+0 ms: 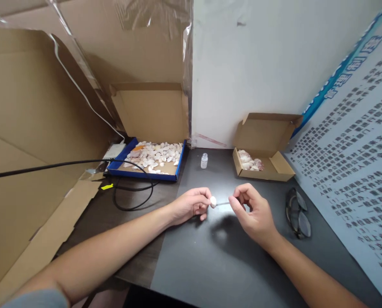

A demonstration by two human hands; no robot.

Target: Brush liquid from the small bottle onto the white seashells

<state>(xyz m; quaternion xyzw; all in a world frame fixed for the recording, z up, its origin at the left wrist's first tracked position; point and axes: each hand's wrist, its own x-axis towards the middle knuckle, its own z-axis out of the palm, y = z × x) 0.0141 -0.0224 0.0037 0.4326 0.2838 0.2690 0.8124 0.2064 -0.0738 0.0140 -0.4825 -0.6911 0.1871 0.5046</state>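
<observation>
Between thumb and fingers, my left hand (194,204) pinches a small whitish seashell (213,202) above the dark grey mat. My right hand (250,209) is closed on a thin grey stick-like tool (223,203), whose far end reaches the shell's right side. Whether the tip touches the shell or goes inside it, I cannot tell. Behind the hands stands a small clear glass vial (204,161) with a pale label, upright on the mat (191,261).
A blue-rimmed box (142,174) of pale shells sits back left. An open cardboard box (268,173) with larger shells is back right. Dark-framed glasses (297,214) lie at right. A black cable (133,208) loops at left. Cardboard walls (27,107) and a printed poster (354,171) flank the desk.
</observation>
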